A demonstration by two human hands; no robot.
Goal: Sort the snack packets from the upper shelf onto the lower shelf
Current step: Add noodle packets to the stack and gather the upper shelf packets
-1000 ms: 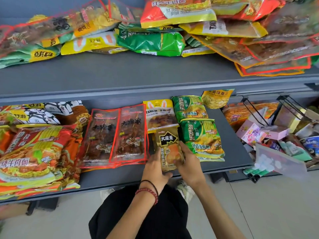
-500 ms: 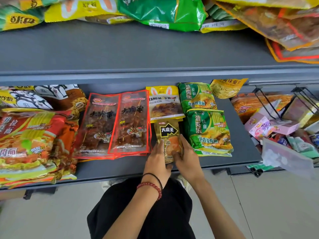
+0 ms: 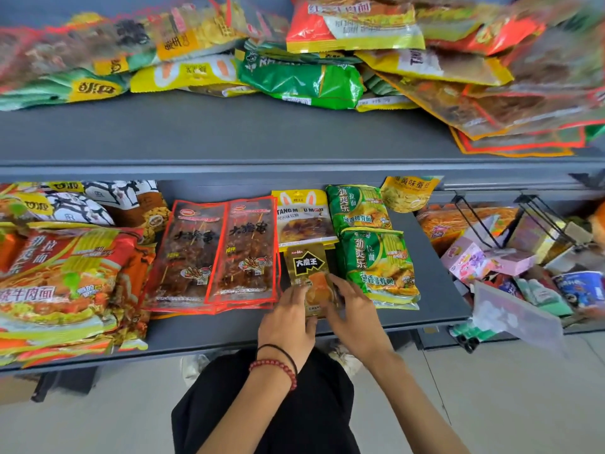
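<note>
A small gold and black snack packet [image 3: 307, 265] lies flat on the grey lower shelf [image 3: 432, 290], between red-edged skewer packets [image 3: 222, 253] and two green noodle packets [image 3: 376, 263]. My left hand [image 3: 288, 319] rests its fingers on the packet's lower left corner. My right hand [image 3: 355, 309] lays spread fingers across its lower right part. The upper shelf [image 3: 229, 132] carries a loose pile of mixed packets, among them a green one [image 3: 304, 83] and an orange one [image 3: 353, 24].
Red noodle packets [image 3: 65, 283] are stacked at the lower shelf's left. A yellow rabbit-print packet [image 3: 302, 217] and a yellow bean packet [image 3: 407, 193] lie at the back. To the right stand black wire racks [image 3: 537, 217] over small boxes [image 3: 471, 260].
The view has tilted up, so the upper pile shows again. My fingers have flattened over the gold packet, which stays in its place on the lower shelf.
</note>
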